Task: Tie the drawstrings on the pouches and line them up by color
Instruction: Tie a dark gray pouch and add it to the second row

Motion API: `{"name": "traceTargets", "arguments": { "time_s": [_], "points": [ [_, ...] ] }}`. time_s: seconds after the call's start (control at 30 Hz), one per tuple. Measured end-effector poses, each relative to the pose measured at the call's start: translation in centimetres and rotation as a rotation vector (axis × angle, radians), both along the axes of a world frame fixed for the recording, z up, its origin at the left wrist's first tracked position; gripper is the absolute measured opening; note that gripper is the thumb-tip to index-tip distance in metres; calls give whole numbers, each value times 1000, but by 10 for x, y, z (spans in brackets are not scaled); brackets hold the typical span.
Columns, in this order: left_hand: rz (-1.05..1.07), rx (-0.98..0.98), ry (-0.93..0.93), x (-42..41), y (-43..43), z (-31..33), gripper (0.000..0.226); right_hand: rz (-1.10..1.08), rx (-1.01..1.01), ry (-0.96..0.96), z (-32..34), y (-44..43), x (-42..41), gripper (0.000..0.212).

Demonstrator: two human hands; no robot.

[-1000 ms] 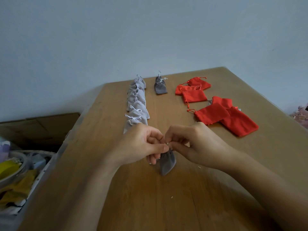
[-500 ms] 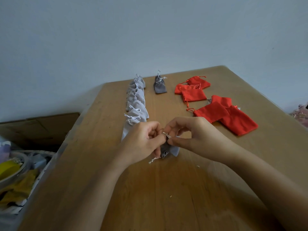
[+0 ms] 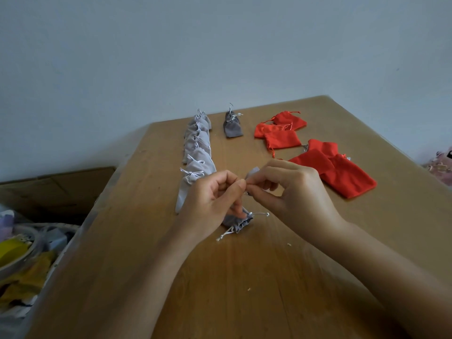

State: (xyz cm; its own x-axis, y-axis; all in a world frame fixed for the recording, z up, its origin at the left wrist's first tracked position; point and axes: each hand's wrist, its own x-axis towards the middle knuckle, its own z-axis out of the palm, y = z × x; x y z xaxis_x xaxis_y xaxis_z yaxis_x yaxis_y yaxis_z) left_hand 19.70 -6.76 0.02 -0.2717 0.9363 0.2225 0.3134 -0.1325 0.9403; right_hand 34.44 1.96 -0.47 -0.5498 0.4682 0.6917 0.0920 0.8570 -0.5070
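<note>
The left hand (image 3: 215,199) and the right hand (image 3: 296,192) meet thumb and forefinger tip to tip, both curled in a fine pinch on the dark grey pouch (image 3: 238,222); whether fabric or a loop of cord sits between the tips is hidden. A pale corner of the pouch pokes up just behind the pinch; its gathered mouth lies under the left hand's lower fingers, which seem to steady it against the table (image 3: 269,277) so the knot can be drawn tight. Two drawstring ends (image 3: 260,214) trail loose from the mouth, one to the right of those fingers, one toward the wrists, so the tie looks unfinished. Beyond the left knuckles runs the light grey row (image 3: 198,152), its bows tied; farther off, the far pouch (image 3: 232,126), dark grey and tied, starts the line this one likely joins; beyond the right knuckles the red pouches (image 3: 337,172) lie loosely heaped, apparently not yet sorted.
</note>
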Motion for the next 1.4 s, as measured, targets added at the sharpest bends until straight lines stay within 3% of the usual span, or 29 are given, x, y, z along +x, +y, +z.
{"name": "traceTargets", "arguments": {
  "time_s": [0.43, 0.57, 1.0, 1.2, 1.4],
  "points": [
    [73, -96, -427, 5, 2, 7, 35, 66, 97, 50, -5, 0, -3, 14],
    [11, -160, -544, 4, 2, 10, 25, 25, 132, 87, -7, -1, -3, 9],
    [-170, -338, -671, -3, -4, 18, 21, 103, 555, 2, -1, 0, 5, 10],
    [-163, -314, -695, -1, -4, 18, 16, 148, 570, -39, -3, 0, 6, 16],
    [-148, -228, -767, 2, 0, 12, 13, 100, 504, 77, -3, -3, 2, 8]
  ]
}}
